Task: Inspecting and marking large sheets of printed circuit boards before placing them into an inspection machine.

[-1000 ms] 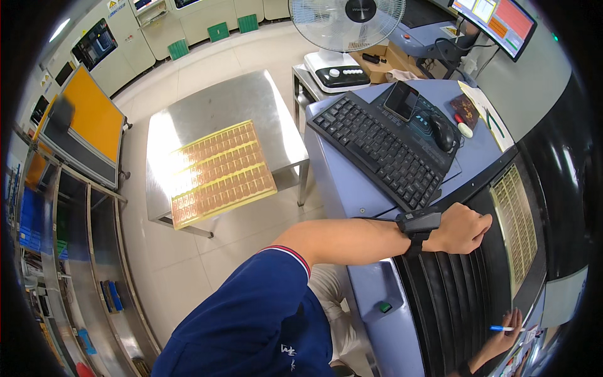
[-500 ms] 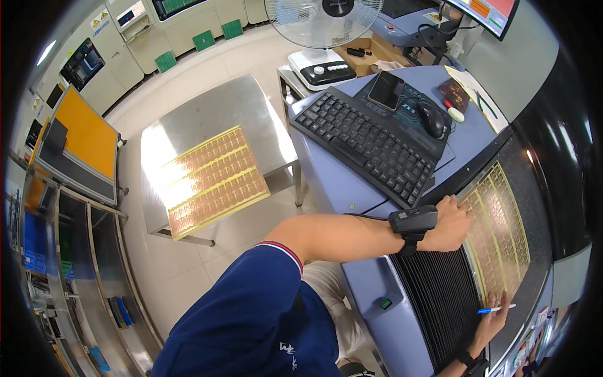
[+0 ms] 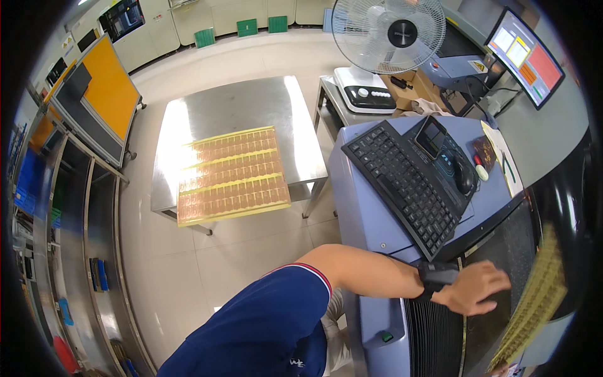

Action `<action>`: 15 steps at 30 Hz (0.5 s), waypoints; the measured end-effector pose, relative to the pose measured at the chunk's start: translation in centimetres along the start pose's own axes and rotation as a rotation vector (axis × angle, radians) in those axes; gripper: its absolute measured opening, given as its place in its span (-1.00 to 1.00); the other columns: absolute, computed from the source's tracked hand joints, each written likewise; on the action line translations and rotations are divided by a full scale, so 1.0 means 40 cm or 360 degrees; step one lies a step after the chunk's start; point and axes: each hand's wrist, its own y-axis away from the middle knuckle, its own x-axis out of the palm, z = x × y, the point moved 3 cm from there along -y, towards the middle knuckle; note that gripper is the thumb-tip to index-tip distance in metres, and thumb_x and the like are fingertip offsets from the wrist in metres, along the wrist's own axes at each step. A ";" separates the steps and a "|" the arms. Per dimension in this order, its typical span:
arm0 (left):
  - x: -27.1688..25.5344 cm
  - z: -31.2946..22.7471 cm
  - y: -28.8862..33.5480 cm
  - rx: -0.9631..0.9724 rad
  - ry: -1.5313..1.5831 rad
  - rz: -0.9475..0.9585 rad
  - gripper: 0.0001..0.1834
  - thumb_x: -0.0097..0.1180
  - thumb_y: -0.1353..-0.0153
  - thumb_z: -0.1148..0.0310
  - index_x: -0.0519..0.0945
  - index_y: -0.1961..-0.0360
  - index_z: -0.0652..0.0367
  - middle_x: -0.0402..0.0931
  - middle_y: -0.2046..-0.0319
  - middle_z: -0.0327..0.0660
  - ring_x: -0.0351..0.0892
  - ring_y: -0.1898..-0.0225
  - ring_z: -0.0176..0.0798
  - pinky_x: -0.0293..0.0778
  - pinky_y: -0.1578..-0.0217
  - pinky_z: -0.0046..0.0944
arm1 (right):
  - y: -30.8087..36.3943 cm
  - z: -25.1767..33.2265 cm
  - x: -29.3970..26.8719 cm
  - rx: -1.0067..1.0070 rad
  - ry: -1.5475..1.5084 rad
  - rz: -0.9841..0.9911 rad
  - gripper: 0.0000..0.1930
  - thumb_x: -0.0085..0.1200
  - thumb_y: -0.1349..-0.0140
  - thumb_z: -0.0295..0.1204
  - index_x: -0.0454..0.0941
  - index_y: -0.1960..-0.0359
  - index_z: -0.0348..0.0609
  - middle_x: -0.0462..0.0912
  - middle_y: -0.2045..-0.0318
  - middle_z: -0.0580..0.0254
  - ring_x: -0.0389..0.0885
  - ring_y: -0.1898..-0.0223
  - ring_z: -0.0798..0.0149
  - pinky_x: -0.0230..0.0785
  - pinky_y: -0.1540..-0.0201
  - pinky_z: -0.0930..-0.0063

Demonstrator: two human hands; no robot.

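My left hand (image 3: 478, 288) is open above the dark bed of the blue-grey machine, fingers apart and slightly blurred, holding nothing. A black device is strapped to its wrist. Just right of the hand, a yellow-edged, copper-coloured circuit board panel (image 3: 534, 295) stands tilted up, smeared by motion and apart from the fingers. The panel's lower end reaches the bottom of the picture, where I cannot make out my right hand. A second copper-coloured panel (image 3: 235, 173) lies flat on the steel table (image 3: 235, 103) to the left.
A black keyboard (image 3: 402, 188), a phone (image 3: 431, 137) and a mouse (image 3: 463, 176) rest on the machine top. Black ribbed bellows (image 3: 433, 339) run below my left forearm. A fan (image 3: 389, 38) stands behind, beside a monitor (image 3: 526, 56). Metal shelving (image 3: 103, 251) stands at left.
The panel on the machine has been raised from flat to tilted and moved right. My left hand has come off its edge. The right hand with the blue pen has left view. The whole view has shifted.
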 end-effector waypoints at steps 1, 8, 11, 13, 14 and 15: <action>0.035 -0.011 -0.009 0.0197 0.0038 0.0082 -0.40 0.25 -0.12 0.19 0.44 -0.11 0.35 0.44 -0.09 0.11 0.45 -0.11 0.17 0.33 -0.14 0.09 | -0.016 0.040 -0.087 0.0017 0.0163 -0.0042 -0.63 -0.23 -0.54 -0.19 0.51 -0.11 -0.13 0.62 -0.04 0.07 0.57 -0.01 0.20 0.48 -0.05 0.26; 0.134 -0.014 -0.004 0.0284 0.0119 0.0503 -0.17 0.37 -0.02 0.10 0.38 -0.22 0.41 0.41 -0.15 0.21 0.39 -0.21 0.23 0.30 -0.23 0.08 | 0.004 0.154 -0.006 0.1075 -0.1531 0.0320 -0.39 -0.20 -0.50 -0.07 0.23 -0.37 -0.33 0.46 -0.22 -0.21 0.51 -0.22 -0.08 0.37 -0.27 -0.01; 0.066 0.056 0.027 -0.0170 -0.0295 0.0487 -0.19 0.40 0.01 0.09 0.44 -0.17 0.43 0.43 -0.13 0.22 0.37 -0.22 0.30 0.26 -0.29 0.09 | 0.054 0.387 -0.007 0.1465 -0.2082 0.1141 -0.39 -0.15 -0.53 -0.12 0.18 -0.42 -0.32 0.52 -0.19 -0.27 0.55 -0.22 -0.02 0.50 -0.22 0.12; 0.061 0.103 0.048 -0.0291 -0.0714 0.0597 -0.17 0.28 -0.13 -0.03 0.42 -0.23 0.45 0.43 -0.20 0.21 0.25 -0.35 0.32 0.07 -0.41 0.17 | 0.043 0.422 -0.029 0.1294 -0.1744 0.0967 -0.41 -0.13 -0.52 -0.12 0.26 -0.35 -0.41 0.62 -0.04 -0.31 0.61 -0.15 -0.08 0.53 -0.17 0.16; 0.059 0.105 0.048 -0.0194 -0.0937 0.0723 -0.16 0.18 -0.21 -0.09 0.39 -0.27 0.45 0.38 -0.26 0.21 0.22 -0.37 0.34 -0.01 -0.43 0.21 | 0.034 0.380 -0.027 0.1091 -0.1396 0.0906 -0.46 -0.09 -0.50 -0.20 0.30 -0.35 -0.34 0.62 -0.06 -0.28 0.62 -0.12 -0.11 0.51 -0.16 0.19; 0.060 0.100 0.041 -0.0144 -0.0967 0.0886 -0.17 0.05 -0.30 -0.13 0.37 -0.29 0.46 0.36 -0.29 0.21 0.18 -0.40 0.31 -0.06 -0.45 0.19 | 0.026 0.341 -0.025 0.0897 -0.1052 0.0856 -0.50 -0.05 -0.47 -0.27 0.35 -0.35 -0.27 0.62 -0.08 -0.24 0.63 -0.09 -0.14 0.48 -0.14 0.23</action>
